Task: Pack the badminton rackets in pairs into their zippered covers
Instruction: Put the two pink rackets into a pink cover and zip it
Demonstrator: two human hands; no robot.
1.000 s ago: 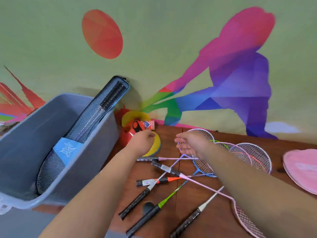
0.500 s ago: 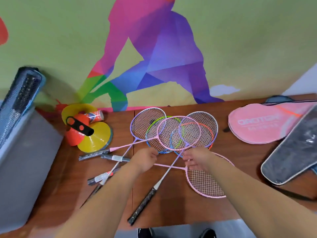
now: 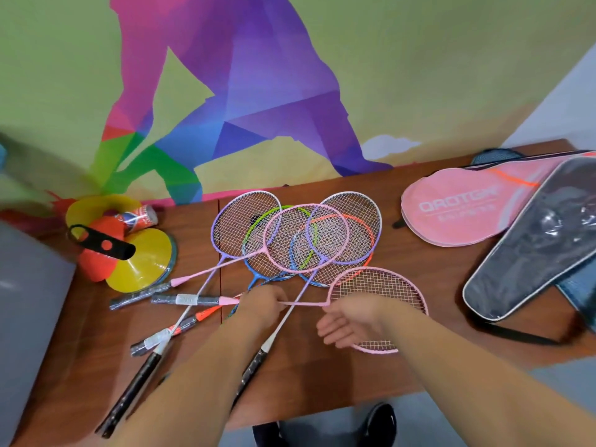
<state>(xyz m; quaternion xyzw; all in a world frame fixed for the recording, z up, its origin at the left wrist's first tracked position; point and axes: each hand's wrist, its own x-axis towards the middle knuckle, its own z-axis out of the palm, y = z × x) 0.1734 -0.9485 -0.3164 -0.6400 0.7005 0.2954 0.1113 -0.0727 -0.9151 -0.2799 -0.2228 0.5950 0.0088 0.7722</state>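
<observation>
Several badminton rackets (image 3: 300, 240) lie in a fan on the brown table (image 3: 322, 375), heads overlapping, handles pointing left and toward me. A pink racket (image 3: 380, 291) lies nearest, its head to the right. My left hand (image 3: 261, 304) is closed around its thin shaft. My right hand (image 3: 351, 321) sits on the head's rim beside the throat, fingers curled around it. A pink zippered cover (image 3: 451, 208) lies flat at the back right. A grey-black cover (image 3: 548, 240) rests partly on it, with a blue cover (image 3: 577, 285) underneath.
Yellow and red marker cones (image 3: 142, 259) and a shuttlecock tube (image 3: 138, 217) sit at the back left. A grey bin (image 3: 29, 301) stands at the left edge. The painted wall is just behind the table. My shoes (image 3: 380, 421) show below the front edge.
My view swung right from the grey bin to the rackets and covers. Both hands moved from the handles by the cones onto the pink racket, left on the shaft, right at the head.
</observation>
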